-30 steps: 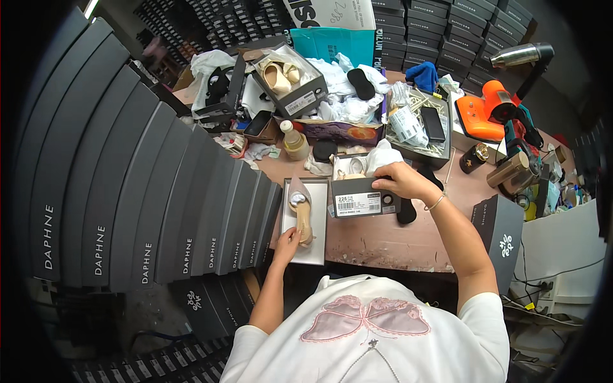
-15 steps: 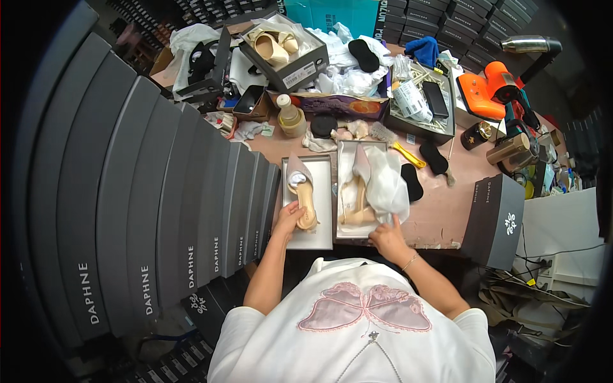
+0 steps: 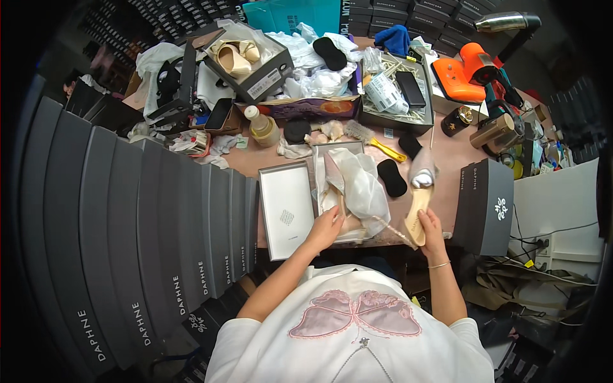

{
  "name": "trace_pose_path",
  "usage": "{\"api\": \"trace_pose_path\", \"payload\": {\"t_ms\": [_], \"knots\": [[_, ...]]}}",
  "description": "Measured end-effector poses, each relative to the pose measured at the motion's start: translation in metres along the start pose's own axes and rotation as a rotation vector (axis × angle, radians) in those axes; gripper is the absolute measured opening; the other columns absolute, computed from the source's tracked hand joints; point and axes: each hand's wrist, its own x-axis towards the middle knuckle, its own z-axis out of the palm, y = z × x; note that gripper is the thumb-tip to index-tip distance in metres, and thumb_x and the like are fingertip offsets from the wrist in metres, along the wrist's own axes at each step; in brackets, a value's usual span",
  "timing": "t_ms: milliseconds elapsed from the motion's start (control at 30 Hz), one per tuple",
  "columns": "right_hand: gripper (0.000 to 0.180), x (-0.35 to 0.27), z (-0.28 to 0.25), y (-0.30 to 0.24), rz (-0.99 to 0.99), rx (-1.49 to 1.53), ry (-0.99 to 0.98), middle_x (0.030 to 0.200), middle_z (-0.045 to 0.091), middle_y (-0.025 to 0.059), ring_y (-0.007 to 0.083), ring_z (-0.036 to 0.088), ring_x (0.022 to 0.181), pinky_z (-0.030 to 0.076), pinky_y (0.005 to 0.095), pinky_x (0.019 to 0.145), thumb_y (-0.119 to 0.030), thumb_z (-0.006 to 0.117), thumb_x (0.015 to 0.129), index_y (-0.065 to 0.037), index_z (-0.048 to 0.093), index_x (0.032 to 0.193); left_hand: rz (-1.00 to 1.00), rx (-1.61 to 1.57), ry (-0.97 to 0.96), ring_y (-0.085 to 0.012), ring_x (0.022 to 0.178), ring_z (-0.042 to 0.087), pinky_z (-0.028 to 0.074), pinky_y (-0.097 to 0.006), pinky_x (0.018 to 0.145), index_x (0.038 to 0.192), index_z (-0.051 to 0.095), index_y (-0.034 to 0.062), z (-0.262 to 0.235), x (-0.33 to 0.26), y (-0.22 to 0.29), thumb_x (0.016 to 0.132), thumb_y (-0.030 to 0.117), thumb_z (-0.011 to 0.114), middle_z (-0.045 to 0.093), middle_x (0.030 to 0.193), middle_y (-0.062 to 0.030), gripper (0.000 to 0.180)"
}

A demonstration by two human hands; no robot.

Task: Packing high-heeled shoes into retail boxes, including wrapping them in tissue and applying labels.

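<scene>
Since half a second ago, our right hand (image 3: 432,225) has lifted a beige shoe (image 3: 418,207) out (toward three o'clock), fingers pinching it; our left hand (image 3: 327,226) rests spread on the open box (image 3: 329,153).

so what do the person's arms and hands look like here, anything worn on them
Both forearms are bare, coming out of short white sleeves of a white top with a pink butterfly design. The left hand wears no glove, ring or band that shows. The right hand is ungloved too, with a thin bracelet around its wrist. No watch is visible on either arm.
</scene>
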Motion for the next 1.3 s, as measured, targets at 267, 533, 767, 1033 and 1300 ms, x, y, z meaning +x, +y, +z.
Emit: {"api": "trace_pose_path", "payload": {"t_ms": [267,533,767,1033,1300], "knots": [[0.036,0.053,-0.15,0.072,0.034,-0.699,0.3,0.095,0.064,0.0103,0.0183,0.063,0.086,0.05,0.0317,0.079,-0.02,0.055,0.095,0.006,0.052,0.12,-0.377,-0.101,-0.02,-0.0318,0.074,0.064,0.051,-0.046,0.074,0.126,0.041,-0.0046,0.036,0.062,-0.036,0.086,0.022,0.055,0.064,0.084,-0.0205,0.05],[0.038,0.034,-0.006,-0.002,-0.315,-0.735,-0.224,0.113,0.06,0.0186,0.0267,0.06,0.103,0.049,0.034,0.087,-0.012,0.059,0.09,0.004,0.052,0.124,-0.623,-0.906,-0.003,-0.016,0.087,0.06,0.048,-0.029,0.081,0.108,0.06,0.0061,0.036,0.072,-0.048,0.087,0.01,0.058,0.062,0.097,-0.0057,0.022],[0.046,0.052,0.089,0.049,-0.414,-0.839,-0.426,0.112,0.06,0.0211,0.0333,0.057,0.107,0.043,0.0381,0.096,-0.014,0.064,0.085,0.003,0.052,0.125,-0.527,-0.907,-0.109,-0.0161,0.091,0.062,0.05,-0.029,0.08,0.11,0.058,0.0039,0.029,0.061,-0.024,0.093,0.011,0.058,0.064,0.101,-0.006,0.019],[0.035,0.006,0.055,-0.019,-0.483,-0.825,-0.302,0.113,0.064,0.0175,0.0281,0.061,0.105,0.047,0.0354,0.09,-0.014,0.066,0.085,-0.001,0.06,0.117,-0.123,-0.654,0.077,-0.0115,0.081,0.062,0.049,-0.024,0.073,0.111,0.055,-0.0025,-0.009,0.013,0.026,0.093,0.012,0.055,0.065,0.092,-0.0059,0.023],[0.055,0.061,-0.185,0.1,0.025,-0.775,0.267,0.108,0.063,0.0226,0.031,0.063,0.094,0.049,0.0394,0.084,-0.014,0.069,0.083,0.005,0.046,0.13,-0.239,-1.102,-0.334,-0.0224,0.086,0.068,0.058,-0.033,0.077,0.127,0.045,-0.0006,-0.03,-0.005,0.06,0.092,0.013,0.057,0.063,0.102,-0.0118,0.039]]}}
